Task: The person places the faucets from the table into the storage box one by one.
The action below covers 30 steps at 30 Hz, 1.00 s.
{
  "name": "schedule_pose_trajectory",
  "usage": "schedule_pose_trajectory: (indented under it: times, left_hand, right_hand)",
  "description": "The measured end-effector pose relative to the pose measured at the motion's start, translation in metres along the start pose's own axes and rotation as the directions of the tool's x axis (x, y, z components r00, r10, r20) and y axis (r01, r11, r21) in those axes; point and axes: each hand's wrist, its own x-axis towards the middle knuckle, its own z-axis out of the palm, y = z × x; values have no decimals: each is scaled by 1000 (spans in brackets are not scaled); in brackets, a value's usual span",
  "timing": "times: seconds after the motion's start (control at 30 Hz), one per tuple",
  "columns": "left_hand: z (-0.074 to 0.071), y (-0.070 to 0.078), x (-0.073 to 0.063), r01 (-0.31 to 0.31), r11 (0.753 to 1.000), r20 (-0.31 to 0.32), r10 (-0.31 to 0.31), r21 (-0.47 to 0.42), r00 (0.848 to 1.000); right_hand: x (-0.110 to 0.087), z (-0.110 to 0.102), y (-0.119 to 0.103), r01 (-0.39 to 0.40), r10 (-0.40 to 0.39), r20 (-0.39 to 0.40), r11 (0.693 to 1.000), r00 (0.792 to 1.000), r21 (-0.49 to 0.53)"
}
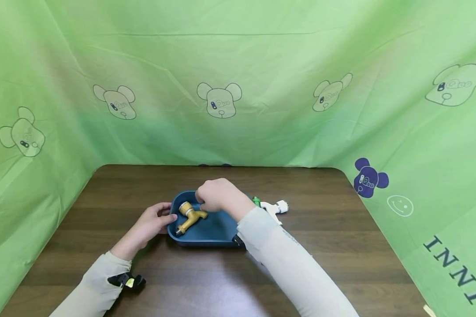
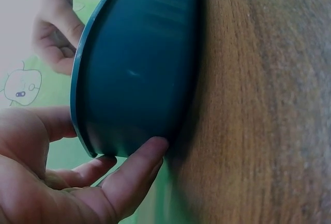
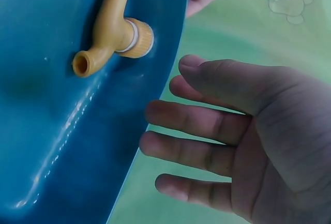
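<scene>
A blue tray (image 1: 219,229) rests on the table, with a yellow tap (image 1: 190,219) lying in its left end. My left hand (image 1: 152,223) grips the tray's left end, thumb over the rim and fingers against the outer wall, as the left wrist view shows. Over the tray's far rim hovers my right hand (image 1: 217,194), just right of the tap. In the right wrist view this hand's fingers (image 3: 196,151) are loosely extended at the rim and hold nothing. The tap's spout points toward the tray's middle.
A white tap (image 1: 275,208) lies on the table right of the tray, partly behind my right forearm. Close to it, a green piece (image 1: 256,201) shows beside the sleeve. Green printed cloth (image 1: 222,141) hangs around the wooden table (image 1: 333,246).
</scene>
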Motion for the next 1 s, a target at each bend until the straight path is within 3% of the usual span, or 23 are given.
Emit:
schedule_pose_trajectory:
  times: [0.4, 0.77, 1.0]
  left_hand:
    - [4, 1, -4, -6, 1000, 6, 6, -6, 1000]
    - [0, 1, -2, 0, 1000, 6, 0, 12, 1000]
    - [-1, 7, -1, 5, 999, 32, -6, 51, 999]
  right_hand:
    - [-22, 7, 7, 3, -4, -113, 1000, 994, -11]
    - [-45, 2, 8, 25, -34, -244, 999, 969, -39]
    - [-54, 10, 18, 8, -20, -254, 999, 967, -47]
